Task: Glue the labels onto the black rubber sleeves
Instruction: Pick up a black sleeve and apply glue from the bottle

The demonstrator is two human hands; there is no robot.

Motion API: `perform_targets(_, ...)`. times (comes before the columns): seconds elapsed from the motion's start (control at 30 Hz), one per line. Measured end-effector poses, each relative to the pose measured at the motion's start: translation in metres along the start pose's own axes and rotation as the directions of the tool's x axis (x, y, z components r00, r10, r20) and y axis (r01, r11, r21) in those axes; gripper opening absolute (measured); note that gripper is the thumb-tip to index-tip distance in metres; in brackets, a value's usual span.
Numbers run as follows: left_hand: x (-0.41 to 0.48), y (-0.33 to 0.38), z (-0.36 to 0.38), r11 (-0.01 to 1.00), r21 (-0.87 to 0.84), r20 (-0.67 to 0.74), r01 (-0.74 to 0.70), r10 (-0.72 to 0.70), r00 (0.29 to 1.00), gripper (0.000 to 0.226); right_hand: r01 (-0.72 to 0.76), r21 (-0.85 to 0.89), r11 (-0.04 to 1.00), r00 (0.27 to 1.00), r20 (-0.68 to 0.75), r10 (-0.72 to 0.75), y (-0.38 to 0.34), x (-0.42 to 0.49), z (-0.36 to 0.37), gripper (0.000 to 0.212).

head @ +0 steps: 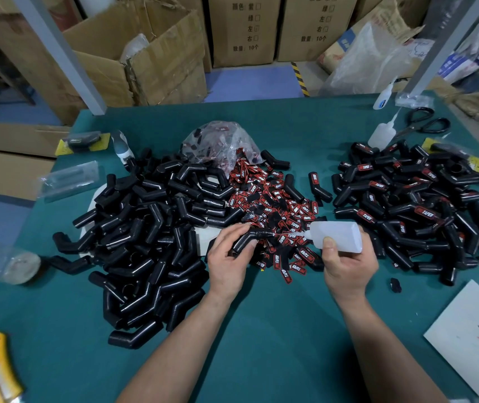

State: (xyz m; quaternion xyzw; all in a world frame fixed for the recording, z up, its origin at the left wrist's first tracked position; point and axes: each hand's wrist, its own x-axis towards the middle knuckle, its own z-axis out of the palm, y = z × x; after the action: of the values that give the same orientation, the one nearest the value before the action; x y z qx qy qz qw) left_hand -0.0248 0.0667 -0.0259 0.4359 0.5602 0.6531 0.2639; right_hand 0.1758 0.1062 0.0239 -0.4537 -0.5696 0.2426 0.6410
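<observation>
Head view, left fingers (232, 230) hiding sleeve (261, 234) end (bottle (338, 237) nozzle (301, 233) faint)

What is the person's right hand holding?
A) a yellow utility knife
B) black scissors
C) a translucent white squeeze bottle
C: the right hand grips the translucent white plastic squeeze bottle, nozzle pointing at the bent black rubber sleeve in the left hand.
</observation>
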Motion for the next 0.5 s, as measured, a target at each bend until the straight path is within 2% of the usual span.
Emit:
perform_targets(0.17,-0.0004,-0.0023,-0.0008,0.999,0.0,0.008,0.047,-0.047,0.999,0.033,0.006,-0.034,0.999,1.0,-0.003,-0.007,0.0018,0.0,-0.0006,0.022)
perform_targets(0.3,0.0009,0.0023,-0.0007,1.0,0.016,0.008,0.01,-0.01,1.0,0.037,0.013,-0.036,0.999,1.0,-0.018,-0.013,0.002,-0.0001,-0.0011,0.035)
perform_targets(0.5,0.0009,0.0015,0.0,1.0,0.03,0.019,-0.002,0.002,1.0,0.037,0.036,-0.011,0.999,0.999,-0.023,-0.037,0.0028,-0.0004,-0.0003,0.027)
